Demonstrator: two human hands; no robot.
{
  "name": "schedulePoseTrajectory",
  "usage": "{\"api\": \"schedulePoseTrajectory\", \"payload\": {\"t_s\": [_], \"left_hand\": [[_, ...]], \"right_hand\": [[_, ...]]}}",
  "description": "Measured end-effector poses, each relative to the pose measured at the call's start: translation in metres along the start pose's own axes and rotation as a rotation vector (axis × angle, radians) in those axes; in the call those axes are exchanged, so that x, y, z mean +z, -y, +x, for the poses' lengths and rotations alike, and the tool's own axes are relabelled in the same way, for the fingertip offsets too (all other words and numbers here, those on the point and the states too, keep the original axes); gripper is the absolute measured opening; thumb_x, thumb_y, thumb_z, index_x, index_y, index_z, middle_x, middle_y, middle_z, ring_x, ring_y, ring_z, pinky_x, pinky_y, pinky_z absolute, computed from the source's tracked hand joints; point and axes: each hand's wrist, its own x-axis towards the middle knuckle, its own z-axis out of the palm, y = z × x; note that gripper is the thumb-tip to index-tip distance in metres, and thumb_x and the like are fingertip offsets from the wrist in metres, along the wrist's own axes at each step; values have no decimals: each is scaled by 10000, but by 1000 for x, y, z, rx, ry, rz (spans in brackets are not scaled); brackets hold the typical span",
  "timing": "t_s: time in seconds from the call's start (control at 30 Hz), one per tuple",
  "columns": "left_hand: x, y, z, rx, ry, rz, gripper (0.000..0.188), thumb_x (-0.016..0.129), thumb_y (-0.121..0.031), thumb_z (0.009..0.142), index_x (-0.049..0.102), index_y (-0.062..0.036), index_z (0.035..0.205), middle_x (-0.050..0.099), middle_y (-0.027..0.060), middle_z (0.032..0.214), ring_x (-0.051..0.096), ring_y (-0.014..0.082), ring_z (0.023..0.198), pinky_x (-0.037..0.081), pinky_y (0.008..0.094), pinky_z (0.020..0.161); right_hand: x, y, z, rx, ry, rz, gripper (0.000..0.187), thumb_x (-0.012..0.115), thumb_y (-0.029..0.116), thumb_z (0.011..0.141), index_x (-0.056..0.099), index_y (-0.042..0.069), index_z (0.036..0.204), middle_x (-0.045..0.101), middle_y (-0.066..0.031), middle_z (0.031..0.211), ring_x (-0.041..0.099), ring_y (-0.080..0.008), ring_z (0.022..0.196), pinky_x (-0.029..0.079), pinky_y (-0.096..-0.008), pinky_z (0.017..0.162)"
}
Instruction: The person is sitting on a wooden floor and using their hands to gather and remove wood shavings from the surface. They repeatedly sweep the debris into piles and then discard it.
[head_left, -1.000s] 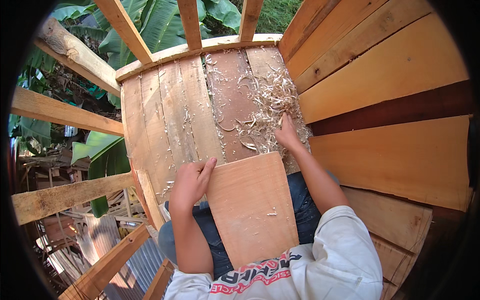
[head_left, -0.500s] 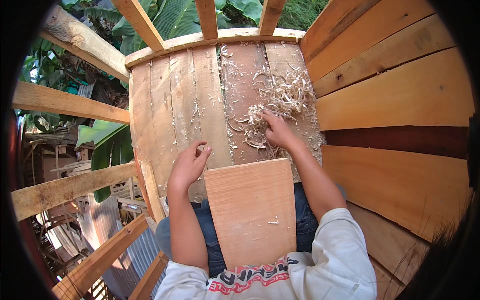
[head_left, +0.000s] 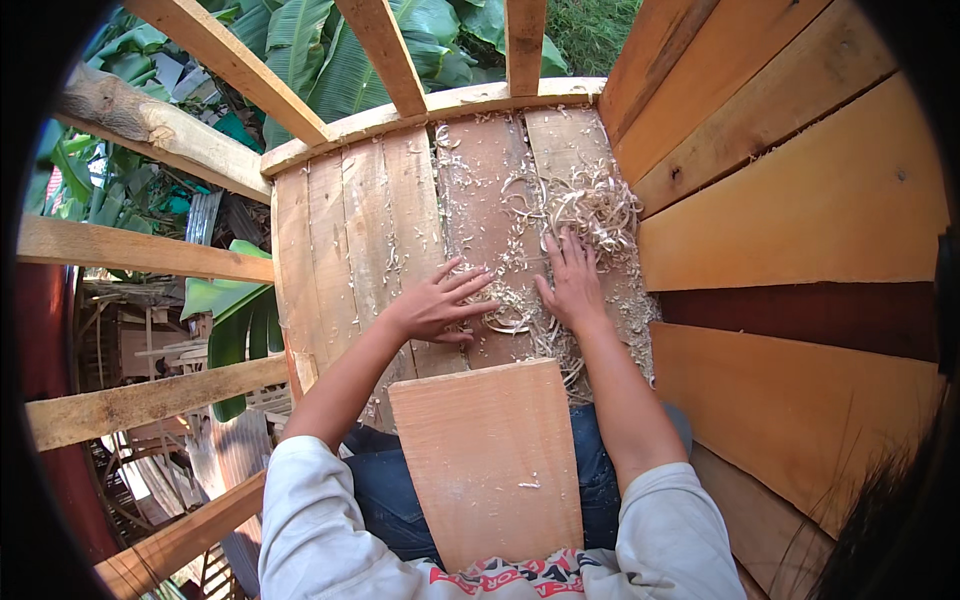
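A heap of curly wood shavings [head_left: 598, 208] lies at the far right of the plank floor [head_left: 395, 180]. My right hand [head_left: 573, 280] rests flat at the near edge of that heap, fingers outstretched and touching the curls. My left hand [head_left: 443, 303] is spread over the middle planks, its fingertips pointing right toward a smaller scatter of shavings [head_left: 512, 318]. Neither hand grips anything. A pale wooden board [head_left: 487, 450] leans across my lap between my forearms, with a few small chips on its face.
A curved wooden rim [head_left: 430, 105] with slatted rails [head_left: 385, 55] bounds the far side. More open rails [head_left: 150, 250] stand at left, with a drop to corrugated metal and timber below. A wall of horizontal planks [head_left: 790, 190] closes the right side.
My left hand has moved forward and right, its fingers spreading out. My right hand has flattened and shifted slightly right, and the shavings heap sits more gathered toward the right wall.
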Motion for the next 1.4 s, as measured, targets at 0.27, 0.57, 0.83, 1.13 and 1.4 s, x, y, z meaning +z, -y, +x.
{"api": "schedulePoseTrajectory", "payload": {"t_s": [0.27,0.57,0.83,1.13,1.4], "left_hand": [[42,59,71,-109,-115,-13,502,575,-301,952,481,-303,1446,393,22,1563,371,230,1440,253,473,1208],[21,189,69,-599,-294,188,311,578,-273,965,638,-202,1262,589,48,1354,470,262,1343,317,529,1142],[7,197,90,-970,-707,191,450,650,-369,919,543,-158,1301,527,76,1376,504,269,1276,323,550,1102],[16,165,63,-739,-558,312,312,575,-316,946,662,-118,1171,665,63,1203,504,245,1285,321,506,1095],[-6,203,95,-973,-301,339,323,554,-321,937,662,-101,1149,647,72,1161,502,268,1245,318,576,1081]], "right_hand": [[-7,-24,-9,85,52,-157,664,577,430,890,419,159,1475,342,-134,1562,329,-285,1445,134,-543,1202],[4,12,-2,87,42,-113,660,582,414,875,433,149,1461,351,-131,1557,344,-279,1437,157,-545,1191],[7,9,1,59,-2,-123,672,609,410,860,438,147,1455,385,-145,1530,389,-304,1403,178,-553,1183],[8,8,0,63,2,-119,659,615,399,861,449,140,1444,390,-157,1525,410,-316,1383,189,-550,1182],[8,10,0,64,-3,-62,658,634,379,854,446,156,1444,375,-152,1535,375,-323,1411,187,-561,1176]]}}
